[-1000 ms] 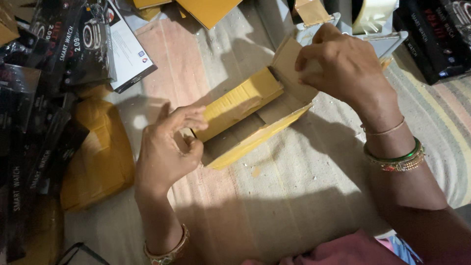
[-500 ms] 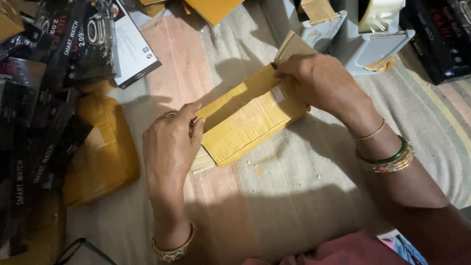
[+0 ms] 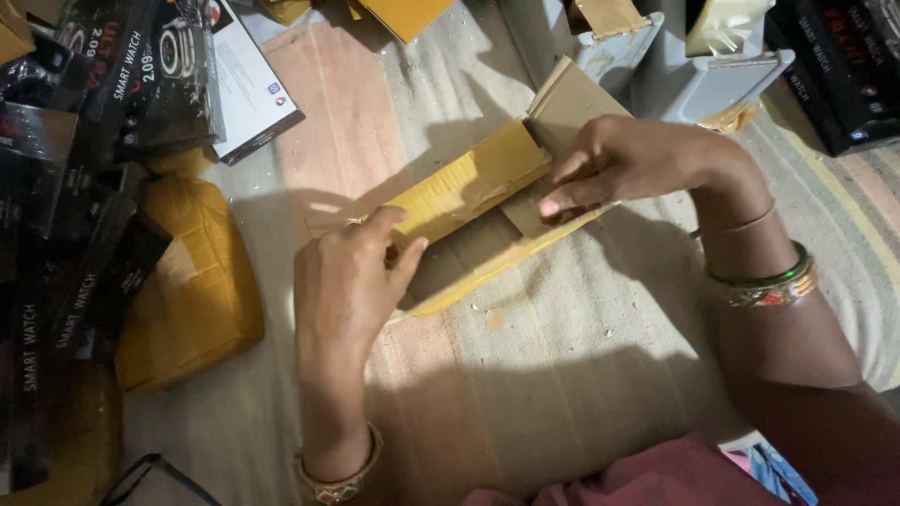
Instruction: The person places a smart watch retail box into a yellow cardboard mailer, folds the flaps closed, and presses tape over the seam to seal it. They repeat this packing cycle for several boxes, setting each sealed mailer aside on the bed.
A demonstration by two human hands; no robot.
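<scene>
Yellow-brown cardboard box (image 3: 473, 220) lying on the striped floor mat (image 3: 600, 356) between both hands, long axis slanting from the near-left end at the left hand (image 3: 352, 272) up and away to the far-right end under the right hand (image 3: 623, 169). Left hand clenched on the near end, thumb and fingers pinching the edge; right hand grasping the far end, fingers pressed flat on a brown flap (image 3: 572, 103). Left of the left hand, a padded yellow parcel (image 3: 192, 281) and black product boxes (image 3: 84, 187), well apart from the box.

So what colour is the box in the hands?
Yellow outside, the cardboard box has brown inner flaps; the head view shows it.
</scene>
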